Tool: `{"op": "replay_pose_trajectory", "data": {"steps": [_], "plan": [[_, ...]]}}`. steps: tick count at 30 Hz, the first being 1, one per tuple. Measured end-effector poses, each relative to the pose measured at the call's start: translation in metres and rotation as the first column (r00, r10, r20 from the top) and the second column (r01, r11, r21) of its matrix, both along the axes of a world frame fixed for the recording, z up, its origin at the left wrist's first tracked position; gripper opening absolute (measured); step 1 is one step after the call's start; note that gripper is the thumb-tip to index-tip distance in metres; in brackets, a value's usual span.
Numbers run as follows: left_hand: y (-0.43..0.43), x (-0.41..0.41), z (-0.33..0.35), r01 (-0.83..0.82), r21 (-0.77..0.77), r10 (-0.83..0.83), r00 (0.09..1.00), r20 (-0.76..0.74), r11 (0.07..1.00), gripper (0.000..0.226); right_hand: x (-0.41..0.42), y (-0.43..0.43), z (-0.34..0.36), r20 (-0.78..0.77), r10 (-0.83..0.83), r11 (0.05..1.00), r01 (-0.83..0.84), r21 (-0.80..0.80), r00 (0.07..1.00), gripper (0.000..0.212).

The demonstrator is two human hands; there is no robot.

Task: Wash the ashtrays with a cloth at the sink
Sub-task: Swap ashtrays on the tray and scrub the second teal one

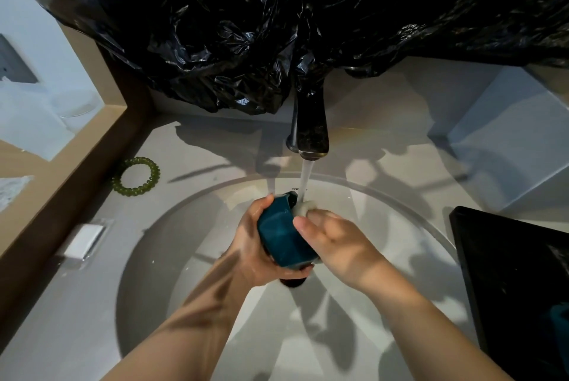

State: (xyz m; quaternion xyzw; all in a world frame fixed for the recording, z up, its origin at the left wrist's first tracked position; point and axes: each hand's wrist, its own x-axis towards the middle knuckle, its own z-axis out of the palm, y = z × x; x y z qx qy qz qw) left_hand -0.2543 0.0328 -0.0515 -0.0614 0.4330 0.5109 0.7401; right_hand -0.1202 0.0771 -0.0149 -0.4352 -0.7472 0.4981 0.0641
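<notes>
**Hold.** The left grip (255,245) was clamped on the teal ashtray (280,236) — thumb over the far rim, fingers curled under the base. It held the ashtray tilted on edge above the sink basin (184,226), touching neither basin nor worktop (92,303). The tilt probably served two ends: it turned the bowl toward the water, and it let runoff fall into the basin instead of pooling.

**Cloth.** The right grip (335,242) was closed on a small white cloth (303,207). A wad of it showed just beyond the fingertips, pressed against the ashtray's upper rim. The thumb lay along the outer wall, apparently as a brace. The remaining fingers were largely hidden behind the ashtray.

**Water.** The dark faucet (309,128) stood directly ahead of both grips. Its running stream (306,177) struck where cloth met rim, so the cloth was wetted and the loosened residue rinsed at the same point.

**Surroundings.**
- A green bead bracelet (135,175) lay on the worktop, well apart to the far left of the left grip — likely placed there to stay dry.
- A black tray (517,272) sat to the right of the right grip. A teal shape at its edge may have been another ashtray, but this could not be confirmed.
- Black plastic sheeting (246,26) hung behind the faucet.

**Step.** Judged as scrubbing under way on this ashtray, with rinsing not yet complete.
</notes>
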Motion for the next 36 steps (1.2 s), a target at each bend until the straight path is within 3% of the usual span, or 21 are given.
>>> {"op": "replay_pose_trajectory", "data": {"steps": [3,5,9,12,16,19,21,24,26,27,29,31,34,36], "plan": [[0.000,-0.003,-0.004,0.040,0.034,-0.038,0.998,-0.052,0.999,0.060,0.002,-0.008,-0.009,0.144,0.108,0.972,-0.135,0.192,0.984,0.036],[0.000,-0.004,-0.006,0.063,0.035,-0.060,0.994,-0.090,0.997,0.060,0.001,-0.011,-0.019,0.218,0.203,0.951,-0.245,0.187,0.955,0.058],[-0.004,0.003,-0.003,0.097,0.048,-0.095,0.995,-0.042,0.994,0.055,-0.010,-0.013,-0.012,-0.053,0.064,0.998,-0.065,-0.013,0.997,0.082],[-0.005,0.006,-0.002,0.093,0.031,-0.093,0.996,0.003,0.995,0.054,-0.012,-0.012,-0.012,-0.166,0.101,0.993,-0.109,-0.045,0.981,0.071],[-0.002,0.005,0.000,0.054,-0.002,-0.054,0.998,-0.022,0.999,0.057,-0.001,0.006,-0.019,0.197,0.256,0.934,-0.295,0.203,0.947,0.067],[0.000,-0.002,0.004,0.024,-0.003,-0.024,0.997,-0.073,1.000,0.053,-0.002,0.003,-0.011,0.318,0.279,0.924,-0.343,0.167,0.906,0.060],[0.000,-0.005,0.003,-0.014,-0.011,0.012,0.994,-0.107,1.000,0.047,-0.006,-0.003,-0.008,0.201,0.219,0.967,-0.240,0.090,0.955,0.048],[0.000,-0.007,-0.002,-0.044,-0.027,0.042,0.997,-0.066,0.999,0.055,-0.013,-0.012,-0.013,-0.188,-0.051,0.973,0.007,-0.230,0.981,0.067],[-0.001,-0.006,-0.004,-0.021,-0.031,0.020,0.999,-0.035,0.999,0.061,-0.016,-0.014,-0.018,-0.307,-0.158,0.915,0.022,-0.404,0.938,0.077],[-0.001,-0.004,-0.005,0.001,-0.028,-0.002,0.999,-0.044,1.000,0.063,-0.017,-0.014,-0.020,-0.312,-0.137,0.914,-0.002,-0.406,0.940,0.076],[-0.002,0.000,-0.008,0.045,-0.008,-0.046,0.995,-0.094,0.999,0.063,-0.017,-0.013,-0.019,-0.250,-0.027,0.950,-0.052,-0.307,0.968,0.065],[-0.001,0.004,-0.009,0.062,0.012,-0.059,0.989,-0.133,0.998,0.057,-0.011,-0.007,-0.020,-0.144,0.101,0.983,-0.121,-0.137,0.984,0.069],[0.001,0.005,-0.005,0.023,0.007,-0.022,0.985,-0.174,1.000,0.038,0.000,0.002,-0.019,0.194,0.235,0.961,-0.257,0.101,0.952,0.067],[0.002,0.001,-0.004,0.002,0.003,-0.002,0.985,-0.175,1.000,0.038,0.003,0.000,-0.019,0.383,0.255,0.918,-0.346,0.192,0.888,0.062]]}}
